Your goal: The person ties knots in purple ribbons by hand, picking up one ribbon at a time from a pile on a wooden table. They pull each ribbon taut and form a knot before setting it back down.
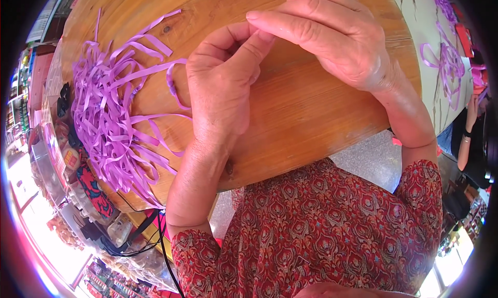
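Observation:
Over the wooden table, my two hands meet at their fingertips. My left hand (223,72) is closed, its thumb and forefinger pressed together at the tips; what is in them, if anything, is too small to tell. My right hand (334,36) comes in from the right with its fingers together and the forefinger reaching over the left fingertips; its thumb and any held thing are hidden. A big tangled heap of narrow purple ribbons (111,116) lies left of my left hand. Several strands run from it toward that hand, and one curled ribbon (170,81) passes behind its edge.
The wooden table (306,116) has a rounded near edge against my patterned red clothing. On a pale marbled table (410,8) at right lie more purple ribbons (450,65), near another person's arm (469,127). Black cables (165,246) hang at lower left beside bags and clutter.

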A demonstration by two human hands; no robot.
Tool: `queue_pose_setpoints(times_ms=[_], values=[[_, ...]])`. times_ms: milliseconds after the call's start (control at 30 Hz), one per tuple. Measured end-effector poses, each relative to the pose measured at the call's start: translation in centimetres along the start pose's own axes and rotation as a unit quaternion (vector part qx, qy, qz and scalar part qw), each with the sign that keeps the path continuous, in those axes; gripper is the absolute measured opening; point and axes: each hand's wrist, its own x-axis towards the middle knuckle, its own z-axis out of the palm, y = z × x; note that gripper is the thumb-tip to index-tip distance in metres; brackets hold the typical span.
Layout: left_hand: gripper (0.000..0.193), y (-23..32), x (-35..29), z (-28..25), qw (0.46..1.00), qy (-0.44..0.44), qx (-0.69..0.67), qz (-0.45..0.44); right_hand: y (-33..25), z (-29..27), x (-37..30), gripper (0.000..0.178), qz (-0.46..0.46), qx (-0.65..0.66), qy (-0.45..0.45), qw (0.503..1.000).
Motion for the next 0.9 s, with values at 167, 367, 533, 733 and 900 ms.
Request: queue_pose_setpoints(times_ms=[167, 367, 533, 733, 900], values=[[0.01, -0.1, 0.2, -0.6, 0.998, -0.017, -0.046, -0.039, -2.2, -4.8, 5.3, 0.029, 0.414, 0.199, -0.206, 0.864], [0.013, 0.6, 0.7, -1.1, 0.986, -0.112, -0.077, -0.101, -1.5, -5.0, 4.9, 0.027, 0.415, 0.164, -0.245, 0.861], [0.016, 0.8, 0.3, -0.6, 0.993, -0.091, -0.039, -0.065, -1.2, -5.1, 5.1, 0.018, 0.429, 0.181, -0.252, 0.848], [0.015, 0.5, 0.1, -0.2, 0.999, -0.002, 0.03, 0.012, -1.8, -4.6, 5.8, 0.014, 0.536, 0.218, -0.237, 0.78], [0.013, 0.6, -0.1, 0.1, 0.998, -0.001, 0.056, 0.037, -2.2, -3.7, 4.8, 0.009, 0.483, 0.293, -0.113, 0.818]])
